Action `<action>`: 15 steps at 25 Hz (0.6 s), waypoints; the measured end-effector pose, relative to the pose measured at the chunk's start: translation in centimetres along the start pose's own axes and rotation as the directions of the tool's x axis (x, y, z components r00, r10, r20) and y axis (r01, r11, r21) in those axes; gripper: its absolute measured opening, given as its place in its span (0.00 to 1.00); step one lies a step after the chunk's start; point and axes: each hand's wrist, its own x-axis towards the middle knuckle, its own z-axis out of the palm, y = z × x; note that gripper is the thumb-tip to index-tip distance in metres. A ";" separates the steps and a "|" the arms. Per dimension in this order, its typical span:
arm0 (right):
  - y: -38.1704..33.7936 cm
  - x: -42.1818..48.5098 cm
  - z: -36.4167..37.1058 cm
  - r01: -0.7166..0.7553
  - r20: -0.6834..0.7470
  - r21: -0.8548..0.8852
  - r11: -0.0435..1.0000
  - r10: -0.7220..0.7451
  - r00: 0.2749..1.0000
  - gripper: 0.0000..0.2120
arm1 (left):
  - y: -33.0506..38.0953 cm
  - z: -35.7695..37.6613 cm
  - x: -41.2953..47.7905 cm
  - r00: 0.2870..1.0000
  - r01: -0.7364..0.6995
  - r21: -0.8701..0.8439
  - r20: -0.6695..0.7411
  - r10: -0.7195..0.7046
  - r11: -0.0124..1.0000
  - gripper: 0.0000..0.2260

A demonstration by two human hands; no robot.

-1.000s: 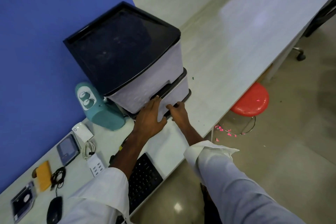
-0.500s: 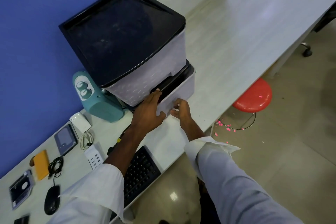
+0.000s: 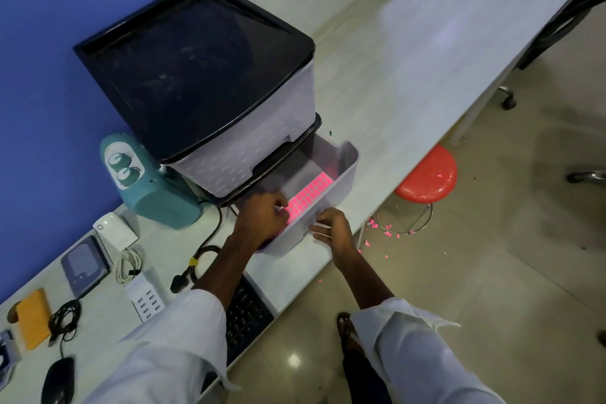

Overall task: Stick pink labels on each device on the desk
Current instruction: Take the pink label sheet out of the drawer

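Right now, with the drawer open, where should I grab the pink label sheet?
Pinch the pink label sheet by its near end, reaching down over the drawer front. It lies flat on the drawer floor, and your left hand is right there.

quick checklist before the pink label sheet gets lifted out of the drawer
1. Drawer open enough: ok, pulled well out, sheet exposed.
2. Pink label sheet free to lift: ok, lies flat on the drawer floor, nothing visible on top.
3. Left hand grip on the sheet: cannot tell, fingers are at its near edge, pinch hidden.
4. Right hand steadying the drawer: ok, holds the front wall.
5. Devices waiting: ok, keyboard and mouse lie on the desk.
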 end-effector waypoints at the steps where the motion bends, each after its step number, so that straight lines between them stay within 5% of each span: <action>1: -0.1 -0.2 0.0 0.008 0.012 -0.013 1.000 -0.008 1.000 0.17 | -0.1 0.5 0.9 0.998 0.029 0.013 0.053 -0.029 1.000 0.12; 8: 0.5 0.4 -0.6 -0.006 0.087 -0.012 1.000 0.007 0.996 0.25 | -0.4 4.2 8.2 0.935 0.253 0.114 0.227 -0.273 0.961 0.29; 15: 1.1 1.3 -1.0 -0.013 0.107 -0.052 0.999 0.018 0.994 0.35 | 0.4 7.3 8.3 0.964 0.261 -0.061 0.076 -0.256 0.963 0.22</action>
